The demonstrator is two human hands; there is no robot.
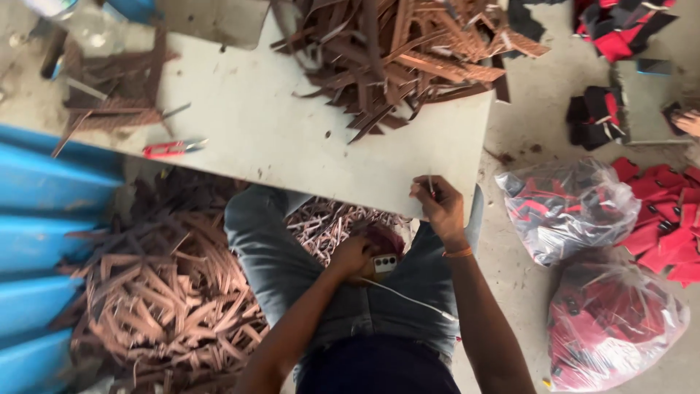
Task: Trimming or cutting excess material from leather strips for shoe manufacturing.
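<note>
the right hand (440,206) is pinching a thin strip (431,186) at the board's (292,146) five o'clock edge. the left hand (355,257) is closing around one phone (384,263) in the lap. two clear bags (569,211) are lying at three o'clock.

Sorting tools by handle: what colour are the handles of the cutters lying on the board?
Red, on the cutters lying on the grey board; head view.

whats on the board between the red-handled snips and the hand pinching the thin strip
In the head view, the grey board is bare between the red-handled snips and the right hand, apart from a few tiny scraps. The brown strip pile lies farther up.
</note>
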